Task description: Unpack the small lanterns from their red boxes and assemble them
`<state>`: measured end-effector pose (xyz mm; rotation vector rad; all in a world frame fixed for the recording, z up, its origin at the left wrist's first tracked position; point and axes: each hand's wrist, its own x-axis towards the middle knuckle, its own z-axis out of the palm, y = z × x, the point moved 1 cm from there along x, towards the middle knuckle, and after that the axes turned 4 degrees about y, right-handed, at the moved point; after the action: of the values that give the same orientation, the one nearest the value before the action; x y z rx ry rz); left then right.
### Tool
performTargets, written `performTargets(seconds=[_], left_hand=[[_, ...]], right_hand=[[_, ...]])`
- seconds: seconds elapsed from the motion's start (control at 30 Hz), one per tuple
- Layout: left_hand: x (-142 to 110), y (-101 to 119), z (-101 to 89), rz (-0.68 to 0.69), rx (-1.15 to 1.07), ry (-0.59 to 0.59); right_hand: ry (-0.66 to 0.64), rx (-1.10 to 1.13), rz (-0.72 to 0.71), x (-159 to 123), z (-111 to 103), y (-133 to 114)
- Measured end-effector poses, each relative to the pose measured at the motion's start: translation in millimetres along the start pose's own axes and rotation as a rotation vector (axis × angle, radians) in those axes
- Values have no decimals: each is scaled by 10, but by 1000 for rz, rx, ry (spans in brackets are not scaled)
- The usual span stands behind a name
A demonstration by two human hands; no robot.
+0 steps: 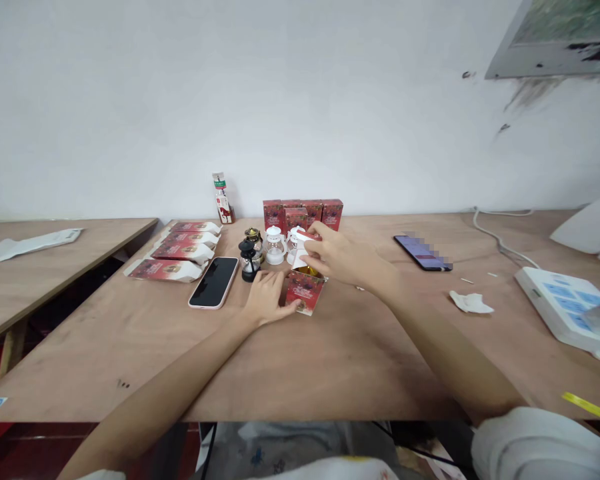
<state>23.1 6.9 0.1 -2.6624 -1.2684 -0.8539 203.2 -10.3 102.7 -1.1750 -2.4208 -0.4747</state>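
Note:
A small red printed box lies on the table with its top end open. My left hand rests beside it, thumb pressed on its lower face to hold it. At the box's far end my right hand is closed on the raised white and red flap. Something gold-yellow shows at the box's mouth, partly hidden by my right fingers. Left of the box stand miniature lanterns: a black one, a bronze one and a white one. Another white lantern is partly covered by my right hand.
Several closed red boxes stand against the wall. Flattened cartons lie at left, near a pink-edged phone. A small bottle stands behind. At right are another phone, crumpled paper and a white device with a cable.

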Motion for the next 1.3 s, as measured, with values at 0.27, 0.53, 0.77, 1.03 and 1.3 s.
performTargets(seconds=[0.27,0.53,0.77,1.03,1.3], left_hand=[[29,-71,32,-49,-223,-149],[0,-15,-29,-85,-198,-105],[-24,-36,-16,-99,-140,-41],[30,-32,35,-48,-83,-318],[10,-3,48,-7,-23,-405]], right_hand=[[-64,157,-108,-18,-79,44],[-95,-9,16,-64,-141,14],[-136,80,103,-37,-97,49],[-44,62,104,10,38,-18],[44,131,150,21,42,-59]])
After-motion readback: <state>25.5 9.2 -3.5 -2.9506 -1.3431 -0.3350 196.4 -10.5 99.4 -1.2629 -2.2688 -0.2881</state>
